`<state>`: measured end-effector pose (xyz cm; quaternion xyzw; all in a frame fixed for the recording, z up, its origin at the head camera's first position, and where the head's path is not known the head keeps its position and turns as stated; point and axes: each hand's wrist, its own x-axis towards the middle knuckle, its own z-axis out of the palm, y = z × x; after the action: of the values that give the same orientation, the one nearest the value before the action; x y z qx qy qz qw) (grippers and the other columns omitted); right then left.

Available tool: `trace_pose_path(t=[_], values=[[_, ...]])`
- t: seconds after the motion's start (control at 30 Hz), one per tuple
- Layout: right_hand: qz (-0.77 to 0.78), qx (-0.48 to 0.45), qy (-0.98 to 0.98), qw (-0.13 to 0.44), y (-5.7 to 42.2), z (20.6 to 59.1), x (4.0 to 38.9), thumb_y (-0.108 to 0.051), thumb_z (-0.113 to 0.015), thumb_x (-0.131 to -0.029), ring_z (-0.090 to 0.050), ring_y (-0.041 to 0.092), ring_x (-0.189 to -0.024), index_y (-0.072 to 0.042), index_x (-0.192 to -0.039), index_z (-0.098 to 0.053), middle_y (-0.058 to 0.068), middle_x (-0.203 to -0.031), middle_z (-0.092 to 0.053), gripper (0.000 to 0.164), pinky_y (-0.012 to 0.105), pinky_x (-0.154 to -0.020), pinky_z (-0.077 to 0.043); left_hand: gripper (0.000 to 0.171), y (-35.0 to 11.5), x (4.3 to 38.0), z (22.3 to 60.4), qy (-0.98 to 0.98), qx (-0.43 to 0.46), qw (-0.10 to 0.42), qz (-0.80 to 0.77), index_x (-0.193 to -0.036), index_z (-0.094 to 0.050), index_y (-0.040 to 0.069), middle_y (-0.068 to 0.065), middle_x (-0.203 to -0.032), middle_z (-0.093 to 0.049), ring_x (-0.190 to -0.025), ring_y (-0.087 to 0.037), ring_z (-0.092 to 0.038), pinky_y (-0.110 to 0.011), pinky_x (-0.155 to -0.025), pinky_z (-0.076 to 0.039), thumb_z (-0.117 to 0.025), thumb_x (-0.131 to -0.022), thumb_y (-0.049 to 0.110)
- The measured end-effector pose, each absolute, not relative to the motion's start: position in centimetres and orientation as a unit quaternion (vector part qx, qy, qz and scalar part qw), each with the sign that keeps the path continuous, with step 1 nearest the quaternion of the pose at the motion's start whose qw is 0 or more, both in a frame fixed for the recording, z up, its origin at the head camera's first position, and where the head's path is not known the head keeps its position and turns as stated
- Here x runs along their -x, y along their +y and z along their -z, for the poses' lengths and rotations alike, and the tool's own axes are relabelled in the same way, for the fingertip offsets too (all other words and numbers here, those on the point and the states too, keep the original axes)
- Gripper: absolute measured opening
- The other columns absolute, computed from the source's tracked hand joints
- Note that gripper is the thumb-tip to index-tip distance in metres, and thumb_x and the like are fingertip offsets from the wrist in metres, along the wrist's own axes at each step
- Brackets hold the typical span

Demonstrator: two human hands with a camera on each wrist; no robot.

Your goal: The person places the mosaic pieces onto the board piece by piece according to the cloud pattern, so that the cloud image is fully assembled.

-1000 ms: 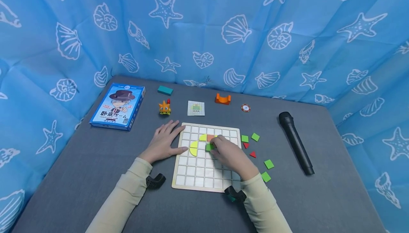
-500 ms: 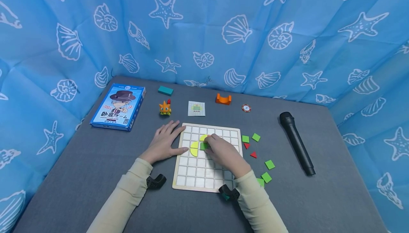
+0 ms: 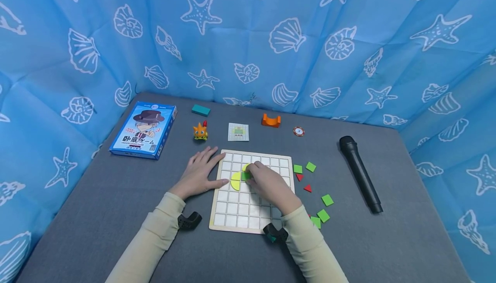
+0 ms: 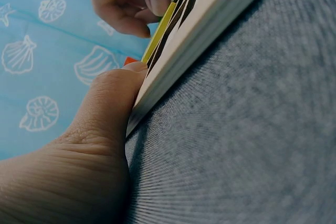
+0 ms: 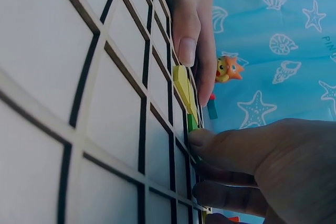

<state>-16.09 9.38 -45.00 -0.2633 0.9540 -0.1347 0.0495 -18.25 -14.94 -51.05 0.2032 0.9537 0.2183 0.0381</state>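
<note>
A white gridded board (image 3: 232, 208) with a pale wooden rim lies on the table. My left hand (image 3: 199, 172) rests at its left edge, fingers spread and thumb touching the rim. Over the upper middle of the grid, my right hand (image 3: 273, 184) pinches a green square tile (image 3: 245, 176). This tile sits just right of two yellow quarter-round tiles (image 3: 235, 179). Another yellow tile (image 3: 246, 168) lies above it, partly covered by the fingers. In the right wrist view, thumb and fingers hold the green tile (image 5: 192, 123) low against the grid.
Several green tiles (image 3: 327, 200) and red triangles (image 3: 308, 188) lie right of the board. Behind it are a pattern card (image 3: 238, 132), an orange toy figure (image 3: 200, 131), an orange block (image 3: 271, 120), a teal block (image 3: 200, 110) and a poker chip (image 3: 298, 131). A blue box (image 3: 142, 130) and black microphone (image 3: 360, 175) flank them.
My right hand has moved left across the grid with the green tile, up beside the yellow tiles. The orange tile seen earlier is now behind the hand. My left hand stays in place.
</note>
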Motion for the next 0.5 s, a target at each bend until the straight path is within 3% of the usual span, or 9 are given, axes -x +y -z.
trace_pose_path(t=[0.5], values=[[0.133, 0.267, 0.954, 0.044, 9.27, 45.23, 16.13, -0.020, -0.067, -0.091, -0.059, 0.011, -0.083, -0.012, -0.113, -0.062, -0.001, -0.100, -0.060, 0.024, 0.029, -0.074, -0.052, 0.088, -14.88, 18.27, 51.08, 0.954, -0.201, 0.039, -0.218, -0.153, -0.025, 0.029, -0.006, -0.159, -0.018, -0.147, -0.029, -0.011, -0.058, -0.113, -0.013, -0.053, -0.081, 0.072]])
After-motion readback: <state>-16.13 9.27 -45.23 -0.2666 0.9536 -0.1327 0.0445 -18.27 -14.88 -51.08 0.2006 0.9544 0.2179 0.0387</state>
